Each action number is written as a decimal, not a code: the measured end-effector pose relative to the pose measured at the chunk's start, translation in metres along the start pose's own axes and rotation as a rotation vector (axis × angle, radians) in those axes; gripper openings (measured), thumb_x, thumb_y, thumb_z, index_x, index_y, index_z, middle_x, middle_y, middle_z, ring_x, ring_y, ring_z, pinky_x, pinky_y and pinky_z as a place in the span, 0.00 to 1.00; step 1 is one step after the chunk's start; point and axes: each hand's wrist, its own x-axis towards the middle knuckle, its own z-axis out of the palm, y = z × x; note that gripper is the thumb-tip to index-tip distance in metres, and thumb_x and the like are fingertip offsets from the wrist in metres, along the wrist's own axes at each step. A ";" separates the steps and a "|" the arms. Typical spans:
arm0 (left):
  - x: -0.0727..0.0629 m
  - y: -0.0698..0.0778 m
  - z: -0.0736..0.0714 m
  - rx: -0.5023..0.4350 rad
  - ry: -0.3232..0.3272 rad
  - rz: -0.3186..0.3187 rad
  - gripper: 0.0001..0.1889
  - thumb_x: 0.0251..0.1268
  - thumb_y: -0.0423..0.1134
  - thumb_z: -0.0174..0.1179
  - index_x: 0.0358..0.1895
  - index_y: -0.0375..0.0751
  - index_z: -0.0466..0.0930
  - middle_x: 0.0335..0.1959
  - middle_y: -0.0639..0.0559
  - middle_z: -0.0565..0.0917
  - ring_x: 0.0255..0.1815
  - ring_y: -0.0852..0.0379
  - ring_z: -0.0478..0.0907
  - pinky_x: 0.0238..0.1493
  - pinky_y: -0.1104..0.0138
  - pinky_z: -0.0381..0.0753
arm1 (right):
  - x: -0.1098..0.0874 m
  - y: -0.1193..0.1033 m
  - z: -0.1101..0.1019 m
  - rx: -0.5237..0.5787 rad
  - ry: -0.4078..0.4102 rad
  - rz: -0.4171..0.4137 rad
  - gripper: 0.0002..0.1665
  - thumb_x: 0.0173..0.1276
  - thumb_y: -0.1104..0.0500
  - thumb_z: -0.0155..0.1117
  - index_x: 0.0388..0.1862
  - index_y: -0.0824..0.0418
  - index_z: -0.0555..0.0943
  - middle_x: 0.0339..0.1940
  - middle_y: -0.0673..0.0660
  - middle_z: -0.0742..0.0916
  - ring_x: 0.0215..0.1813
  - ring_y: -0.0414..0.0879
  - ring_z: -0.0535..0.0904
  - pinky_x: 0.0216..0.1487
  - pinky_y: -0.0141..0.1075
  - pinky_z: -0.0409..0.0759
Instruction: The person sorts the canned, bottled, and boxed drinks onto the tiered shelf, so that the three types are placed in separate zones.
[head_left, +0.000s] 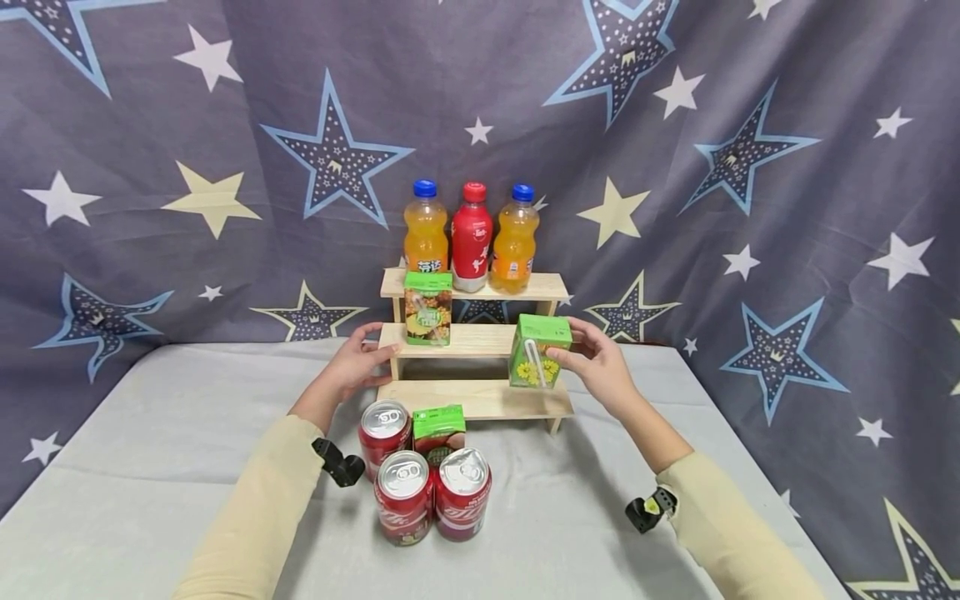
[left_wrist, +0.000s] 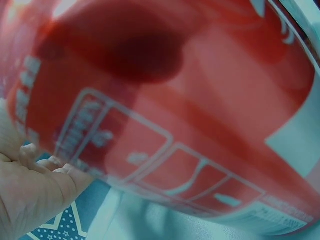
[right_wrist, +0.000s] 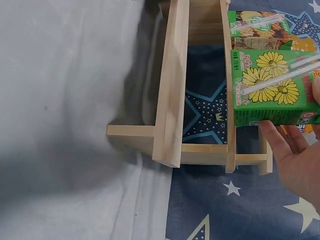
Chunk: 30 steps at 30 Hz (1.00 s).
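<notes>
My right hand (head_left: 596, 358) pinches a green drink carton (head_left: 540, 354) with yellow flowers and a straw on its front, at the right end of the middle step. The right wrist view shows the same carton (right_wrist: 275, 90) close to that step's edge; whether it touches the wood I cannot tell. With my left hand (head_left: 354, 367) I hold the left end of the wooden three-step stand (head_left: 480, 400). Another green carton (head_left: 428, 312) with a brown picture stands at the left of the middle step. A red can (left_wrist: 200, 125) fills most of the left wrist view.
On the top step stand two orange soda bottles (head_left: 426, 225) with blue caps, and a red bottle (head_left: 472, 237) between them. In front of the stand, three red cans (head_left: 403, 500) surround a green-topped carton (head_left: 439, 429). Behind hangs a star-patterned cloth (head_left: 480, 83).
</notes>
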 end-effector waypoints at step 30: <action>0.000 0.000 0.000 -0.002 0.006 0.002 0.36 0.70 0.38 0.51 0.74 0.46 0.40 0.63 0.33 0.61 0.59 0.42 0.67 0.53 0.54 0.81 | 0.040 -0.015 0.019 0.048 0.008 -0.024 0.35 0.59 0.56 0.69 0.65 0.58 0.69 0.55 0.62 0.81 0.50 0.48 0.78 0.43 0.23 0.81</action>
